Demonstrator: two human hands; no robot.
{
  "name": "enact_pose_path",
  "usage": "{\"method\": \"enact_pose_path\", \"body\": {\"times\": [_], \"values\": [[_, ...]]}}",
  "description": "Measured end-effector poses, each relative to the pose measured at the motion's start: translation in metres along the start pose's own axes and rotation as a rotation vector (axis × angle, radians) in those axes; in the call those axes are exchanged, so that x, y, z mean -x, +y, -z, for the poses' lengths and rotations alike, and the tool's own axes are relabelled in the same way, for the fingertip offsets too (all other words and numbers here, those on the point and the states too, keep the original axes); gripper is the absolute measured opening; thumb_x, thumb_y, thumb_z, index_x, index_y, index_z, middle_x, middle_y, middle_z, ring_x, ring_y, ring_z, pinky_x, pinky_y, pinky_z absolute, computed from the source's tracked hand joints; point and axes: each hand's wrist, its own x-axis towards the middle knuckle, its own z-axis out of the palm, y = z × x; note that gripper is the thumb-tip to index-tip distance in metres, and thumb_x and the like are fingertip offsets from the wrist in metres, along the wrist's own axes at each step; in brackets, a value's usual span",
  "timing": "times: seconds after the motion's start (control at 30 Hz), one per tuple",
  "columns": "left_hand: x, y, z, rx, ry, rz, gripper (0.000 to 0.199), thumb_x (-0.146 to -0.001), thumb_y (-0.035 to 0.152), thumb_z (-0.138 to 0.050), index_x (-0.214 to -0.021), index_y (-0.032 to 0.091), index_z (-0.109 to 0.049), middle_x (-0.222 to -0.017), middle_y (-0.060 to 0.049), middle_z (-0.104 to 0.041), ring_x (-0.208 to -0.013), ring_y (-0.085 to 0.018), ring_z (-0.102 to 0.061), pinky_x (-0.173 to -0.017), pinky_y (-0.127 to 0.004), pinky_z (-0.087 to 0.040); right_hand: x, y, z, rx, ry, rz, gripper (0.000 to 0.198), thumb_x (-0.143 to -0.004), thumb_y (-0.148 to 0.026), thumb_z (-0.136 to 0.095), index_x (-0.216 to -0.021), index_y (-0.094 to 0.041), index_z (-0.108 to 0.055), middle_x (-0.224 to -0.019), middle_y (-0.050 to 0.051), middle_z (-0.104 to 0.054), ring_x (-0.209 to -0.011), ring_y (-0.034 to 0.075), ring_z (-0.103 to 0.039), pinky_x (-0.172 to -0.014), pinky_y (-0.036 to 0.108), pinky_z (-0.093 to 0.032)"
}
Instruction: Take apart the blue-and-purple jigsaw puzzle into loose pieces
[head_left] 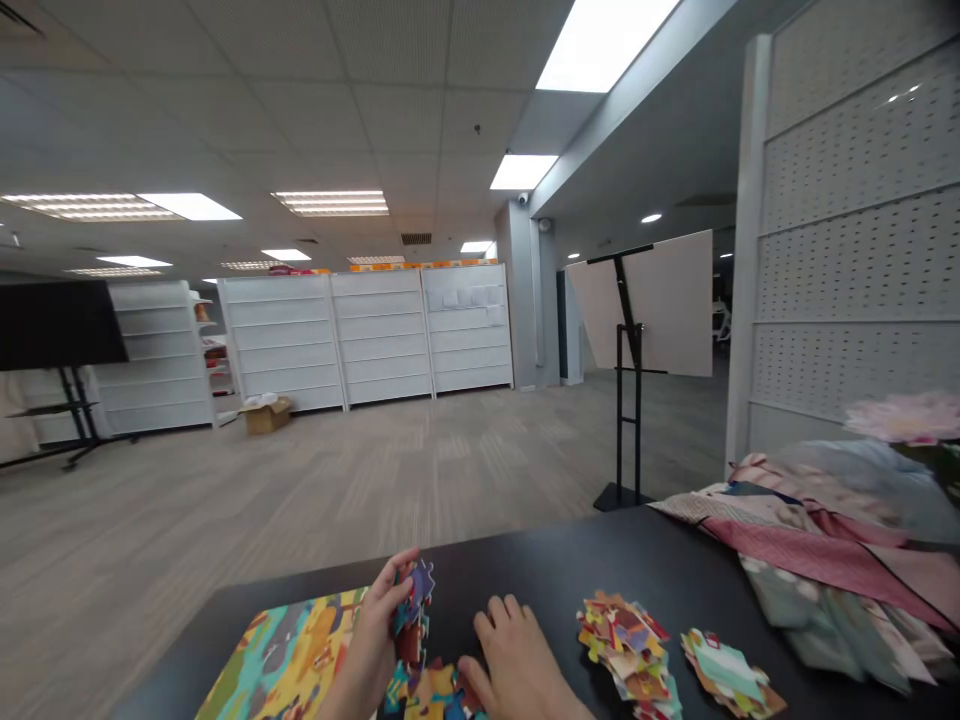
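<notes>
My left hand (377,632) is closed around some jigsaw puzzle pieces (421,590), purple and dark red, with knobbed edges showing past the fingers. More colourful puzzle pieces (429,690) lie below, at the bottom edge of the view. My right hand (519,655) rests palm down on the black table, fingers stretched out, its thumb beside those lower pieces. Under and left of my left forearm is a bright picture board (285,655) in yellow, green and turquoise. Right of my right hand sits a heap of loose puzzle pieces (628,650), with a smaller pile (729,675) beyond it.
The black table (555,560) holds folded fabric (832,540) and a pink flower (904,415) at the right, near a perforated white panel (862,250). Past the table stand a board on a black stand (628,400), white shelves (382,335), a cardboard box (268,415) and a screen (60,325).
</notes>
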Motion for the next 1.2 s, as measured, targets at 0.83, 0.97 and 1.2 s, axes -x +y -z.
{"method": "enact_pose_path", "body": {"times": [0.83, 0.97, 1.2], "values": [[0.036, -0.008, -0.019, -0.886, -0.408, -0.082, 0.052, -0.066, 0.022, -0.066, -0.117, 0.029, -0.073, -0.118, -0.004, -0.069, -0.118, -0.029, -0.054, -0.108, -0.043, -0.033, 0.02, 0.02, -0.004, -0.034, 0.065, -0.066, 0.03, -0.09, -0.029, -0.051, -0.112, -0.019, -0.068, -0.118, 0.016, -0.067, -0.111, 0.036, -0.059, -0.095, 0.049, -0.044], [0.045, 0.009, -0.003, -1.337, -0.363, -0.066, 0.079, -0.07, 0.048, -0.074, -0.143, 0.025, -0.056, -0.146, -0.016, -0.053, -0.14, -0.042, -0.037, -0.113, -0.059, -0.027, 0.021, 0.01, -0.012, 0.078, 0.087, -0.108, 0.031, -0.093, -0.037, -0.05, -0.109, -0.017, -0.067, -0.113, 0.019, -0.066, -0.109, 0.037, -0.059, -0.095, 0.052, -0.043], [0.059, 0.015, -0.004, -1.473, -0.356, 0.089, 0.096, -0.047, 0.033, -0.085, -0.139, 0.023, -0.059, -0.14, -0.017, -0.054, -0.133, -0.046, -0.042, -0.103, -0.058, -0.039, 0.02, 0.013, -0.014, -0.043, 0.168, -0.188, 0.022, -0.093, -0.038, -0.05, -0.101, -0.02, -0.06, -0.111, 0.015, -0.067, -0.098, 0.029, -0.067, -0.079, 0.034, -0.047]]}}
